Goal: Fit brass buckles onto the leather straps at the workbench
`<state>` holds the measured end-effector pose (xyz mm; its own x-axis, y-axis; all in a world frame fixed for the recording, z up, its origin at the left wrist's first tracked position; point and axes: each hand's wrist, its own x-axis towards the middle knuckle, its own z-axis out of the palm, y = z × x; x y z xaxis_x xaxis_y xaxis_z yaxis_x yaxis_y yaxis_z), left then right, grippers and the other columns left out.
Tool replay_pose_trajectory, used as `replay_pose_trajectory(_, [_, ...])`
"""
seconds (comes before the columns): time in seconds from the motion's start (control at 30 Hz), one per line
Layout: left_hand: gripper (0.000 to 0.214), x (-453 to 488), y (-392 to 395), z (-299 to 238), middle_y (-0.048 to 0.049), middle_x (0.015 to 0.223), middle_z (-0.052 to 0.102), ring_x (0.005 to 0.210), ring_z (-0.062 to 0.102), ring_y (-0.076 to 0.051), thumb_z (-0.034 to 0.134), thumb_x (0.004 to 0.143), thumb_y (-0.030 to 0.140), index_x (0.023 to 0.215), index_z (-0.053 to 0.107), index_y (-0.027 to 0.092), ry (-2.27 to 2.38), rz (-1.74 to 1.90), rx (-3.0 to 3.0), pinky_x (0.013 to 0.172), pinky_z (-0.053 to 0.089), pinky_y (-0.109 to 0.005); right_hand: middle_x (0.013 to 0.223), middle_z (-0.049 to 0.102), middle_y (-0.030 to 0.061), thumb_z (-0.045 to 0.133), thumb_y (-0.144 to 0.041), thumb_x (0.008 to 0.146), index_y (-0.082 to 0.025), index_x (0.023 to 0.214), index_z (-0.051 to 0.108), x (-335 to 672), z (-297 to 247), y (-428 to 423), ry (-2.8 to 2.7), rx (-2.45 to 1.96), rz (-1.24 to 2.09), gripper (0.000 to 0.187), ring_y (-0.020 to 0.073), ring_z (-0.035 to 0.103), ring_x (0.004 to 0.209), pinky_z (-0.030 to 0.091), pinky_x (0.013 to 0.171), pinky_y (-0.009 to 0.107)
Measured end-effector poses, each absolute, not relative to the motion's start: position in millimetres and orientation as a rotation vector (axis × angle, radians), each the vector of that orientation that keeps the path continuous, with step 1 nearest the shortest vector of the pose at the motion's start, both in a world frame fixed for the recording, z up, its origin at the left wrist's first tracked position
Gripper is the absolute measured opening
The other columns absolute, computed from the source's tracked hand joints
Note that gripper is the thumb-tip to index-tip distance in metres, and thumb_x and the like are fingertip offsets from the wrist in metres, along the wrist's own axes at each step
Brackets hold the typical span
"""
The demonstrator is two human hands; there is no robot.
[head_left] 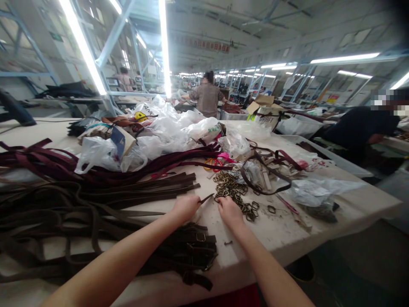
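Two hands reach over the white worktable (262,226): my left hand (185,208) pinches a thin dark leather strap (206,198), and my right hand (229,212) curls against far brass buckles (231,188), its hold unclear

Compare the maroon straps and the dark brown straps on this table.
The maroon straps are reddish; the dark brown straps are much darker. The maroon straps lie farther off, by the plastic bags; the dark brown straps lie by the left hand. Only the dark brown straps show buckles. Both are long, narrow and loosely heaped.
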<state>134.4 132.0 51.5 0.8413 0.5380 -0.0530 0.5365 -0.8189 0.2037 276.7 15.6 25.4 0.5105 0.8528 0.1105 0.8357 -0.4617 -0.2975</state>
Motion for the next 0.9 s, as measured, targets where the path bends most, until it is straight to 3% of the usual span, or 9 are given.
replay_pose_trajectory(0.17, [0.022,109.8,133.4,69.7,-0.0045,0.074,0.064,0.069,0.058,-0.017,0.038,0.079,0.022,0.078,0.06,0.017,0.834,0.133,2.454,0.059,0.04,-0.024,0.086,0.055,0.0046,0.05,-0.02,0.079,-0.02,0.08,0.058,275.0,25.6,-2.6,-1.603,-2.324,0.17,0.008,0.0169,0.054,0.076,0.035,0.066,0.025])
replay_pose_trajectory(0.37, [0.027,107.9,115.2,80.3,0.0016,0.058,0.054,0.05,0.049,-0.011,0.034,0.07,0.01,0.085,0.056,0.014,0.895,0.128,1.97,0.047,0.035,-0.02,0.087,0.058,0.0068,0.049,-0.03,0.081,-0.016,0.089,0.054,273.4,26.4,-13.7,-1.373,-2.407,0.272,0.017,0.0185,0.055,0.078,0.034,0.064,0.027])
replay_pose_trajectory(0.57, [0.028,94.8,104.7,87.9,0.0046,0.054,0.046,0.047,0.039,-0.01,0.043,0.076,0.037,0.08,0.059,0.015,0.722,0.26,2.053,0.045,0.029,-0.021,0.075,0.059,0.0062,0.053,-0.021,0.075,-0.017,0.069,0.053,269.5,29.2,0.0,-1.333,-2.431,0.327,0.007,0.0181,0.054,0.071,0.033,0.061,0.027])
replay_pose_trajectory(0.73, [0.02,79.9,94.4,96.0,0.0008,0.061,0.057,0.056,0.049,-0.012,0.041,0.076,0.031,0.074,0.053,0.015,0.76,0.316,2.012,0.051,0.034,-0.022,0.064,0.053,0.0005,0.053,-0.032,0.076,-0.017,0.07,0.048,253.6,40.9,-19.0,-0.932,-1.798,0.773,0.017,0.0157,0.053,0.063,0.04,0.058,0.027])
replay_pose_trajectory(0.83, [0.022,81.9,88.8,100.0,0.0004,0.067,0.058,0.054,0.05,-0.011,0.035,0.079,0.029,0.085,0.051,0.015,0.761,0.409,1.879,0.052,0.037,-0.022,0.07,0.054,-0.0002,0.063,-0.042,0.069,-0.016,0.076,0.05,235.9,58.4,-30.5,-0.631,-1.383,1.014,0.029,0.0132,0.054,0.065,0.044,0.06,0.025])
replay_pose_trajectory(0.9, [0.024,83.4,85.5,104.5,0.0013,0.067,0.056,0.055,0.049,-0.011,0.041,0.078,0.033,0.09,0.051,0.014,0.738,0.445,1.865,0.051,0.037,-0.022,0.074,0.056,0.0,0.07,-0.04,0.063,-0.016,0.077,0.052,222.9,71.0,-33.4,-0.519,-1.248,1.071,0.033,0.0114,0.054,0.066,0.044,0.062,0.024])
